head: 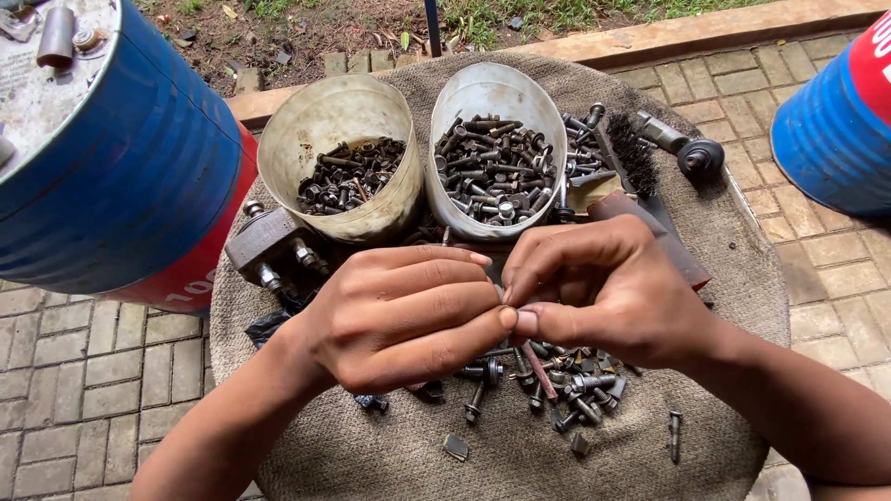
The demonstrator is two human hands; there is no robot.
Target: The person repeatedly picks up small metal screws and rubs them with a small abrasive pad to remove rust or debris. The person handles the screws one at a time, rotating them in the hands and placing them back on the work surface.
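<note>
Two hands (506, 311) pinching rusty bolt (536, 366).

Two hands (399, 315) (603, 288) are seen, two cut-open plastic tubs (339, 121) (487, 93) are filled with bolts beyond counting, two blue drums (139, 176) (835, 121) are placed alongside, and one wire brush (631, 153) is laid nearby

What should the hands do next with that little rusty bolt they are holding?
Probably lift the bolt a little and drop it into one of the two tubs, perhaps the right tub. Both the left hand and right hand pinch it just above the loose pile on the cloth, and both tubs already hold similar bolts.
</note>
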